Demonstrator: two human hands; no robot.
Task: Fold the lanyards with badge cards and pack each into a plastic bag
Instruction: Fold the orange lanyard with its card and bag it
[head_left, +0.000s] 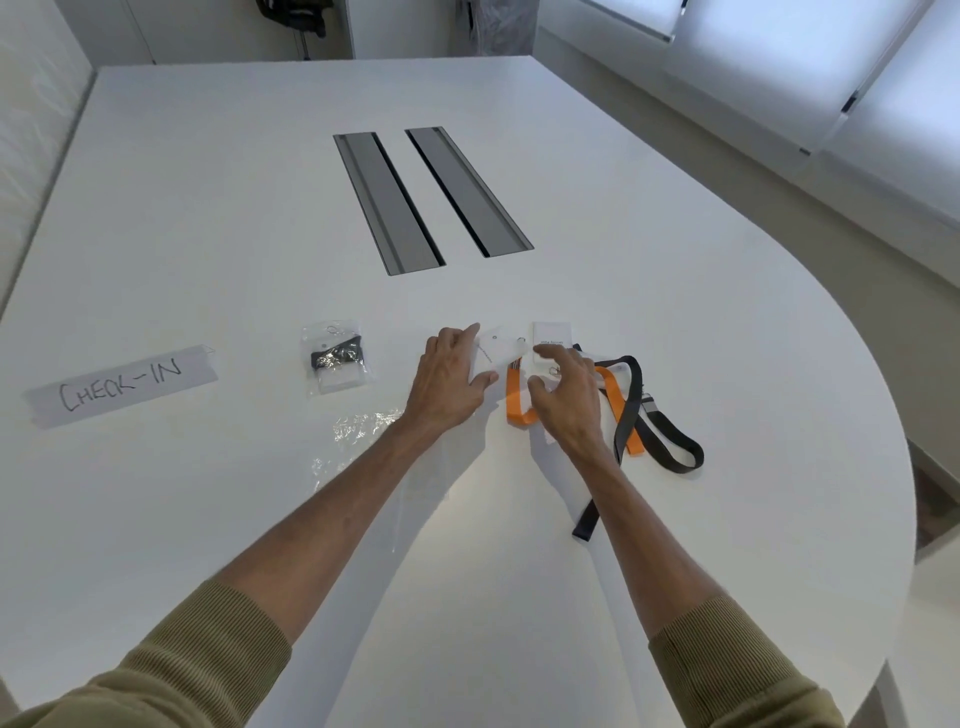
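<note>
Head view: left hand (449, 384) lies flat-fingered on the badge card (493, 351), right hand (569, 400) spread wide above the orange lanyard (514, 405). The black lanyard (680, 452) crosses it, so a pull could drag both!

Middle of orange fabric lanyard (517, 402) hidden under right hand (566, 400); whether it pinches anything, unclear. Print on white rectangular badge card (551, 335) beyond the fingertips too small to read. Both olive sleeves (208, 660) cut by bottom edge.
</note>
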